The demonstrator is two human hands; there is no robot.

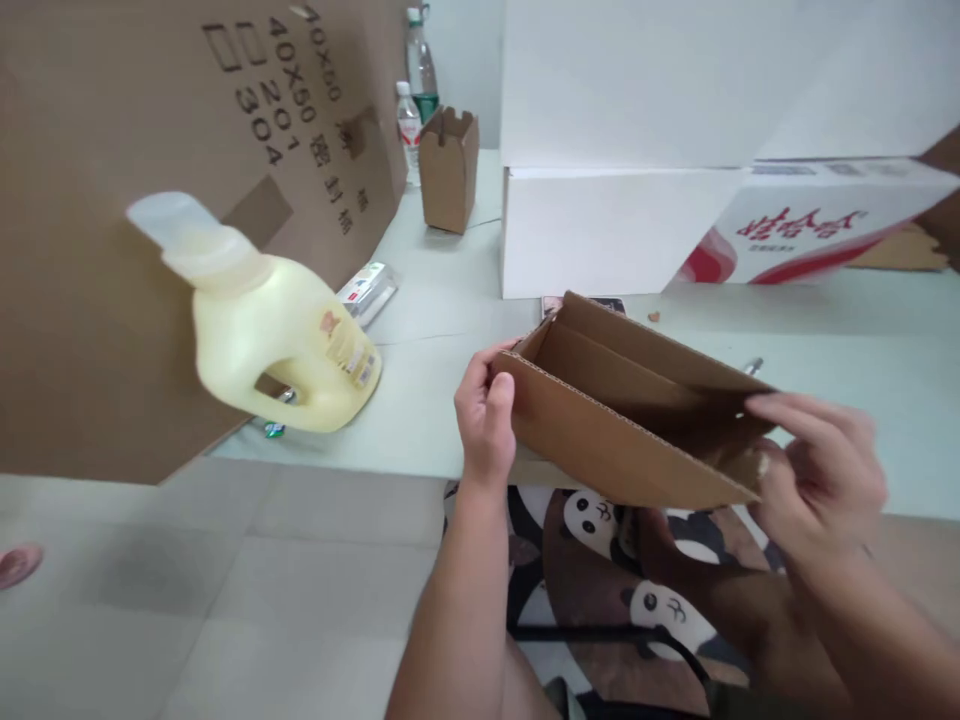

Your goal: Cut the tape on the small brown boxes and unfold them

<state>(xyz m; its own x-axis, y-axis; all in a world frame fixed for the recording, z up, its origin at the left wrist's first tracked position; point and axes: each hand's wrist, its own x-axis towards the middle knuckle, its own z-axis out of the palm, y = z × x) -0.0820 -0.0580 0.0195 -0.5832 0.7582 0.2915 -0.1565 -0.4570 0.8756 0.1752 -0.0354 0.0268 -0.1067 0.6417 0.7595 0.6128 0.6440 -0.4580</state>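
An open brown cardboard box (615, 430), long and narrow, is held tilted over the table's front edge. My left hand (487, 410) is closed on its left end, with the thumb on the near wall and the other fingers partly hidden behind the corner. At the right end my right hand (821, 475) grips the box with bent fingers and is slightly blurred. The inside of the box shows a lengthwise brown flap or panel and a shadowed right end.
A yellow jug (300, 340) stands left on the pale table (420, 400), before a large carton (97, 250). Behind are a small cardboard holder (448, 175), bottles (421, 75), white boxes (600, 230) and a flat packet (369, 292). Panda-print fabric (585, 580) lies below.
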